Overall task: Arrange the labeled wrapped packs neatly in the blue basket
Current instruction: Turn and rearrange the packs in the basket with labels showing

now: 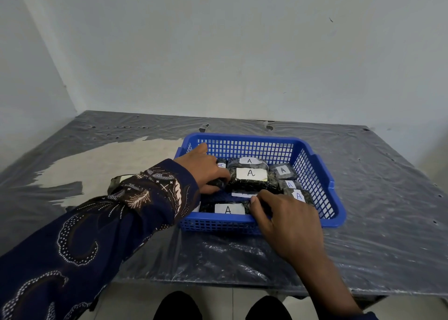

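A blue mesh basket stands on the table and holds several dark wrapped packs with white "A" labels. My left hand reaches in from the left, its fingers closed on the left end of the top middle pack. Over the basket's near rim, the fingers of my right hand press on a pack lying in the front row; the pack itself is mostly hidden under the hand. A front pack lies label up beside that hand. More packs lie on the right side.
The table is covered with wrinkled clear plastic sheeting over a dark surface. A dark pack-like thing peeks out behind my left sleeve, outside the basket. White walls close the back and left. The table's near edge is just before my knees.
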{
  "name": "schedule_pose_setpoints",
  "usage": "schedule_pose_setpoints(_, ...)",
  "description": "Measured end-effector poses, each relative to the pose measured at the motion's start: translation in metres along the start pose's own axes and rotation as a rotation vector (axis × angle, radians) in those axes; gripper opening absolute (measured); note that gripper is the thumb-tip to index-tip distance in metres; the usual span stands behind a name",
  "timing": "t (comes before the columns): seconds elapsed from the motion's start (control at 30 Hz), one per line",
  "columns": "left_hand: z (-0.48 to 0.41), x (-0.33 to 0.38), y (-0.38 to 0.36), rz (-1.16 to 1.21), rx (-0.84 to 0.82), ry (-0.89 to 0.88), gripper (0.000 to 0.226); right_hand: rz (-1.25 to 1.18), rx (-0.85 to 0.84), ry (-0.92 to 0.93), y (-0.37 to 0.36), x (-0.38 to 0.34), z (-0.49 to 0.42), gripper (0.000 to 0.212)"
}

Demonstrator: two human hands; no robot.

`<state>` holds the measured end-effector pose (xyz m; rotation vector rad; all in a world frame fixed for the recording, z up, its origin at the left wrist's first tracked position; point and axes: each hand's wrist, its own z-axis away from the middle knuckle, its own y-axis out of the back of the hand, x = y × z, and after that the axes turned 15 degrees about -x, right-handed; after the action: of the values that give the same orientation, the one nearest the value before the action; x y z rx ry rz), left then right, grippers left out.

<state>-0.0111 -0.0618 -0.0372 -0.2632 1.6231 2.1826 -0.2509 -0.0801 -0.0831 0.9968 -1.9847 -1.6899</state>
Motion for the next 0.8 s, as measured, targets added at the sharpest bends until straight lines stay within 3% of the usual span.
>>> schedule_pose_setpoints(0.2,0.020,-0.007,-0.005,0.440,0.300,0.109,0.032,0.008,-0.004,0.003,0.000,0.001,0.000,0.044)
schedule_pose_setpoints(0.43,0.029,-0.019,0.003,0.905,0.341,0.138,0.036,-0.059,-0.075,0.012,0.005,0.004,-0.002,0.046)
schedule_pose_setpoints(0.67,0.035,-0.007,0.006,1.234,0.332,0.068,0.022,-0.500,-0.270,0.044,0.028,0.002,-0.021,0.026)
schedule_pose_setpoints(0.8,0.039,0.003,0.011,1.349,0.382,0.038,0.014,-0.887,-0.361,0.030,0.038,-0.016,-0.034,0.030)
